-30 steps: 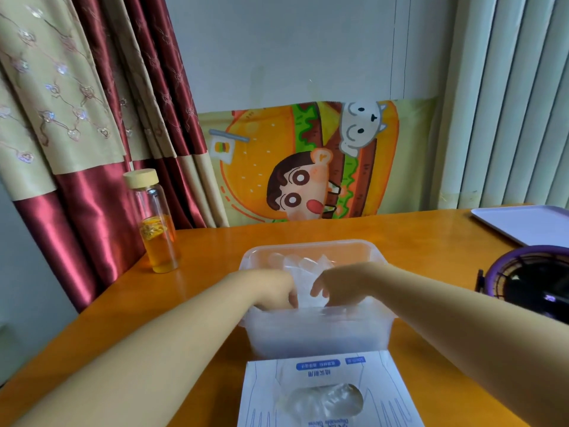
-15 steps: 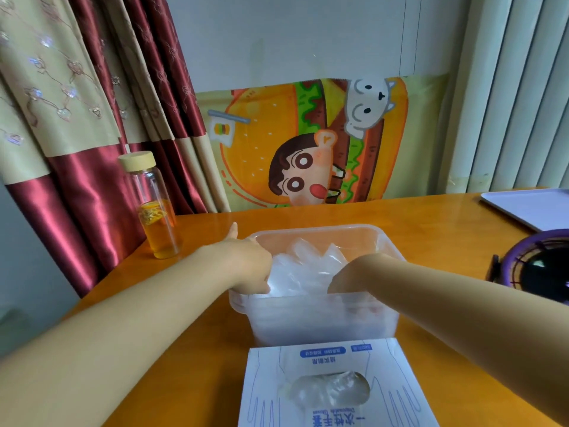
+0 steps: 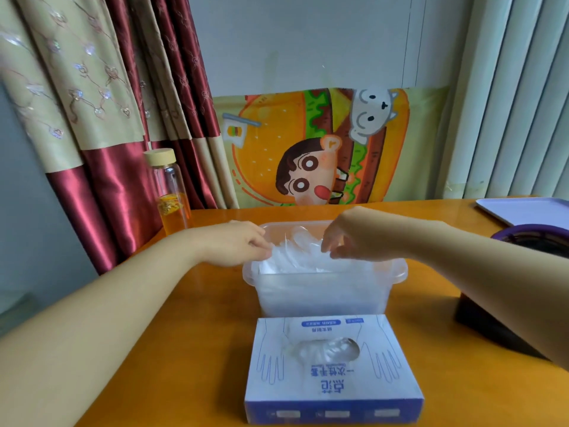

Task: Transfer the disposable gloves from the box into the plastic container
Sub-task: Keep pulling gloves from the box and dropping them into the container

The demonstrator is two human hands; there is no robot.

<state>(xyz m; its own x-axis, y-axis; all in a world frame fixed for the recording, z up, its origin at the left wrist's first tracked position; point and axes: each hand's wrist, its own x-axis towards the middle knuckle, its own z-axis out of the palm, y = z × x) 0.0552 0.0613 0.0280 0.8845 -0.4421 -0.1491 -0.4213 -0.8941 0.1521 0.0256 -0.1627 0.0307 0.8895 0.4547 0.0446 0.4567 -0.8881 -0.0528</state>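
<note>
Over the plastic container [image 3: 323,291] on the orange surface [image 3: 197,303], the left hand [image 3: 237,243] pinches the heaped disposable gloves [image 3: 295,257] at their left edge. The right hand [image 3: 354,238] hovers curled just above them, and whether it grips any cannot be told. Just in front stands the box [image 3: 332,371].

findings, now vs. 1 s ago: both hands have come up out of the plastic container [image 3: 323,294], where they were pushed down inside. left hand [image 3: 237,243] has moved to the left rim, fingertips at the edge of the gloves [image 3: 295,257]. right hand [image 3: 354,235] is now above the rim, fingers curled down. we can't tell if either pinches film. gloves now stand higher, above rim level. more of the box [image 3: 332,374] is in frame.
</note>
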